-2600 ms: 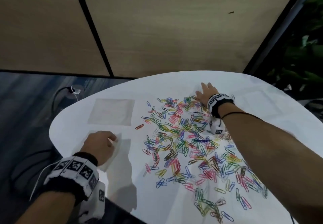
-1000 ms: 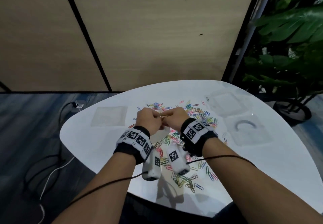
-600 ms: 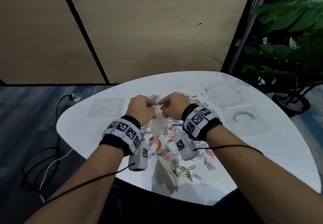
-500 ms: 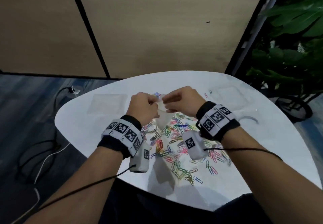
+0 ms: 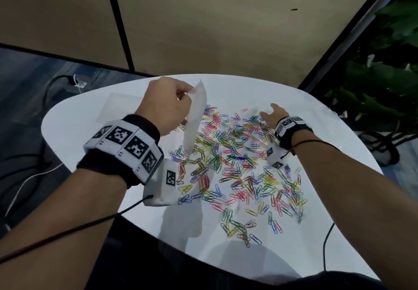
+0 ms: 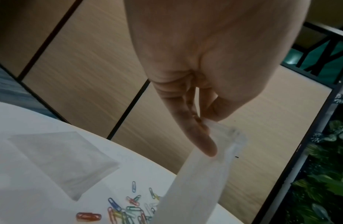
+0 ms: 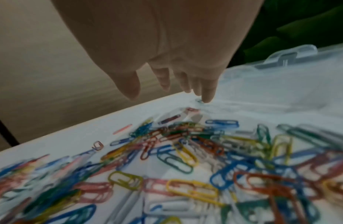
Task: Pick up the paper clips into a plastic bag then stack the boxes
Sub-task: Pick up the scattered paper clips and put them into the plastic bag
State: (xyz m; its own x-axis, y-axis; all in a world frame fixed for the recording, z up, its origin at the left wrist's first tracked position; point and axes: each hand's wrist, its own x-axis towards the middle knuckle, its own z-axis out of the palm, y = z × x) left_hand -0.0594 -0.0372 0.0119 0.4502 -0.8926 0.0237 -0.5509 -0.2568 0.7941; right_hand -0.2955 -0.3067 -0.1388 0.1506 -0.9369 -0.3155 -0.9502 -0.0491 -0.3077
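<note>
Pinching the top edge of the plastic bag (image 5: pixel 194 118) between thumb and fingers (image 6: pixel 195 131), your left hand (image 5: pixel 166 106) holds it off the bench (image 5: pixel 74 145), over the left side of the paper clips (image 5: pixel 237 172). The bag hangs with its long axis near vertical, tilted slightly, mouth end up at your fingers and bottom end down just above the clips nearest that hand.

Your right hand (image 5: pixel 272 114) is relaxed, fingers spread and holding nothing, reaching over the far right edge of the clip scatter; in the right wrist view its fingertips (image 7: pixel 207 94) are at or just above the bench beside a clear plastic box (image 7: pixel 281 78).

The clips lie loose across the middle and near right of the bench, pointing every way. A second flat clear bag (image 5: pixel 117 106) lies on the far left, apart from the clips. Bare bench surface shows along the left rim and near edge.
</note>
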